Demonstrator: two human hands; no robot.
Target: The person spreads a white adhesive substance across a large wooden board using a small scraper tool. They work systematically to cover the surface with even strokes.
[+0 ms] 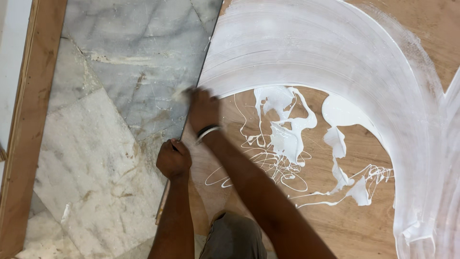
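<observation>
The left hand (173, 158) is clenched over the near edge of a large plywood sheet (345, 216), its knuckles curled around the board's dark rim where the wood meets the marble floor (110, 96). Just beyond it along that same edge, the right hand (203, 109) presses down at the board's border; it appears to be closed on a pale, blurred spreader or rag (181, 94), though motion blur leaves the grasp and the tool's kind uncertain. A bracelet (207, 130) (dark with a light band) circles the right wrist, between the two hands. Outward from the right hand's fingertips, a broad arc of smeared white glue (335, 52) sweeps across the sheet, streaked with fine parallel lines, and curves down the far side of the board well away from both hands. Inside that arc, just beside the right forearm, lies a thick unspread pool of white glue (285, 129) with thin looping dribbles trailing toward the person's body, and a second puddle (342, 115) sits farther from the hands, tapering into drips. Bare brown wood shows around these puddles and near the left wrist. Behind the left hand the marble is grey and white, veined and stained, and a wooden frame strip (28, 120) runs along its far border, well apart from either hand. Below the forearms a patch of the person's grey-brown clothing (235, 237) shows.
</observation>
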